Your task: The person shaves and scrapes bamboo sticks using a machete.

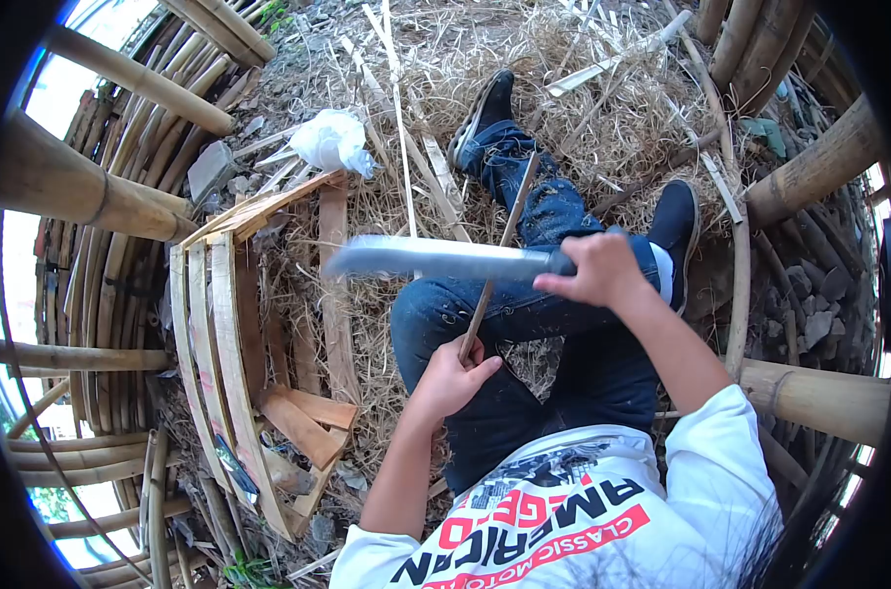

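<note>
My right hand [604, 271] is closed round the dark handle of a machete [435, 257]. Its broad blade points left above my bent leg, slightly blurred toward the tip. In my left hand [453, 379] the lower end of a thin bamboo strip [520, 204] is pinched between thumb and fingers. From there the strip slants up and away over my jeans [445, 314]. The blade overlaps the middle of the strip in this view, with the handle end on the strip's right.
A slatted wooden crate [231, 344] stands at my left, with a white plastic bag [331, 142] just beyond it. Curly shavings [602, 123] and loose bamboo strips [398, 108] cover the ground. Thick bamboo poles [818, 398] flank both sides, and stones [816, 319] lie at the right.
</note>
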Demonstrator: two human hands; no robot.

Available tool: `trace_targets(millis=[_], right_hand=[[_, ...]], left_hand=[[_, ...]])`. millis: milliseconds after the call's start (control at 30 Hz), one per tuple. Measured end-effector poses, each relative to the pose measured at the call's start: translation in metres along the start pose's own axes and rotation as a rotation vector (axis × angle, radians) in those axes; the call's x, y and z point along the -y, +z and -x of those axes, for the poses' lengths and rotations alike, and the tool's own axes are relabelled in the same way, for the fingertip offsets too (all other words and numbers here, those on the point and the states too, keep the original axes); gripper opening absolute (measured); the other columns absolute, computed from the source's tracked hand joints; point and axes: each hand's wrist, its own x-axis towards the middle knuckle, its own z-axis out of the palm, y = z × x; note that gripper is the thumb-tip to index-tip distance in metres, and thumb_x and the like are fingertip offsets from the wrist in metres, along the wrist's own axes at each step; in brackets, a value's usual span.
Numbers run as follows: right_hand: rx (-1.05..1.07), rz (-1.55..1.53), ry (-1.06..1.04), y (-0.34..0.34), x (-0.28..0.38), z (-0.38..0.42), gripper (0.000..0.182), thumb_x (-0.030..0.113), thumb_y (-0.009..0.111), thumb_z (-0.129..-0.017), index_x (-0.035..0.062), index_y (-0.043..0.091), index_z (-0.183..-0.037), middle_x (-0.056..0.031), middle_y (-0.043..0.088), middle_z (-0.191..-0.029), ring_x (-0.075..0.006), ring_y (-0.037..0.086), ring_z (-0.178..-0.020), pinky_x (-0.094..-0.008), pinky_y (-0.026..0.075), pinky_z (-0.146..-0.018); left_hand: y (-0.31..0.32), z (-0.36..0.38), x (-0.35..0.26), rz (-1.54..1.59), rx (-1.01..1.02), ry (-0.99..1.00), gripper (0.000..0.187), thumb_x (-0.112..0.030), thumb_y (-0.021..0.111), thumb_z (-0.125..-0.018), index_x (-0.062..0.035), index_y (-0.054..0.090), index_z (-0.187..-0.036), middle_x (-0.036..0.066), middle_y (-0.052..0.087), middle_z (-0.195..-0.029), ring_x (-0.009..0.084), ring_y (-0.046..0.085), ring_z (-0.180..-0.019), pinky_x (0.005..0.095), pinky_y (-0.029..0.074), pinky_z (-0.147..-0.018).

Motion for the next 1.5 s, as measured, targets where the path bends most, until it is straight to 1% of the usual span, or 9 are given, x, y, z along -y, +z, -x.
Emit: trace_targets(millis=[100,567,733,867,1033,1133,1233,1400,1500], right_hand=[[-0.04,-0.064,0.291,-0.002,-0.034,-0.013,0.073,0.077,0.059,-0.077,0.0053,0.066,-0.068,-0.0177,0.067,-0.067,-0.0364,0.069,-0.066,-0.0461,0.055,-0.064],[0.039,-0.041,-0.032,0.001,-0.014,-0.007,0.074,0.079,0.06,-0.075,0.0065,0.067,-0.069,-0.0164,0.065,-0.062,-0.0348,0.068,-0.062,-0.0444,0.054,-0.062],[0.002,-0.2,0.417,0.015,-0.054,-0.03,0.072,0.074,0.058,-0.081,0.0036,0.07,-0.076,-0.0214,0.068,-0.072,-0.0397,0.069,-0.073,-0.0492,0.055,-0.071],[-0.062,-0.224,0.408,0.035,-0.055,-0.024,0.071,0.073,0.059,-0.081,0.0031,0.069,-0.076,-0.0224,0.068,-0.073,-0.0405,0.069,-0.075,-0.0502,0.055,-0.07],[-0.034,-0.208,0.353,0.019,-0.011,-0.017,0.073,0.076,0.058,-0.08,0.0042,0.068,-0.074,-0.0205,0.067,-0.068,-0.0392,0.069,-0.069,-0.0486,0.055,-0.067],[-0.008,-0.144,0.068,0.022,0.009,-0.007,0.066,0.073,0.065,-0.076,0.0073,0.065,-0.068,-0.0163,0.064,-0.061,-0.0375,0.066,-0.062,-0.0463,0.052,-0.062],[0.033,-0.085,-0.015,0.014,0.002,-0.011,0.073,0.08,0.058,-0.076,0.0076,0.066,-0.067,-0.0163,0.066,-0.063,-0.0345,0.068,-0.062,-0.0448,0.054,-0.061],[-0.063,-0.024,0.18,0.024,-0.036,-0.024,0.072,0.077,0.06,-0.077,0.0064,0.067,-0.069,-0.018,0.066,-0.065,-0.0379,0.068,-0.067,-0.0475,0.054,-0.065],[-0.097,-0.281,0.48,0.025,-0.049,-0.026,0.069,0.073,0.06,-0.08,0.0053,0.068,-0.071,-0.0198,0.067,-0.069,-0.0407,0.067,-0.071,-0.0488,0.053,-0.067]], left_hand=[[0.002,-0.005,-0.001,-0.021,0.012,-0.024,0.03,-0.022,0.076,-0.084,-0.0044,0.052,-0.081,-0.004,0.045,-0.063,0.0072,0.039,-0.059,0.0281,0.034,-0.053],[0.002,-0.006,-0.001,-0.056,0.005,-0.008,0.03,-0.021,0.077,-0.084,-0.0047,0.052,-0.081,-0.004,0.044,-0.062,0.0064,0.038,-0.057,0.027,0.033,-0.051],[0.008,-0.01,-0.003,-0.11,-0.011,-0.014,0.028,-0.019,0.076,-0.084,-0.0044,0.053,-0.081,-0.003,0.046,-0.062,0.0061,0.039,-0.057,0.0272,0.034,-0.05],[0.004,-0.011,-0.002,-0.171,-0.003,0.006,0.031,-0.023,0.076,-0.084,-0.0019,0.053,-0.081,0.003,0.051,-0.061,0.0109,0.045,-0.056,0.0307,0.04,-0.052],[0.005,-0.01,0.002,-0.053,0.005,-0.031,0.029,-0.021,0.076,-0.084,-0.0039,0.053,-0.082,-0.004,0.046,-0.061,0.0061,0.04,-0.056,0.027,0.034,-0.05],[0.005,-0.01,0.0,-0.062,-0.005,-0.014,0.028,-0.021,0.076,-0.085,-0.0036,0.054,-0.082,-0.004,0.046,-0.061,0.0061,0.04,-0.055,0.0272,0.034,-0.05],[0.005,-0.008,-0.001,-0.086,-0.009,-0.004,0.028,-0.021,0.076,-0.085,-0.0034,0.054,-0.082,-0.004,0.046,-0.061,0.0061,0.04,-0.055,0.0268,0.034,-0.05],[0.007,-0.009,-0.002,-0.087,-0.026,-0.005,0.028,-0.022,0.075,-0.086,-0.0026,0.055,-0.082,-0.001,0.05,-0.061,0.0074,0.043,-0.056,0.0278,0.037,-0.051],[0.011,-0.009,0.002,-0.1,-0.041,0.013,0.031,-0.025,0.075,-0.086,-0.0016,0.055,-0.081,0.002,0.052,-0.062,0.01,0.046,-0.058,0.0298,0.04,-0.053]])
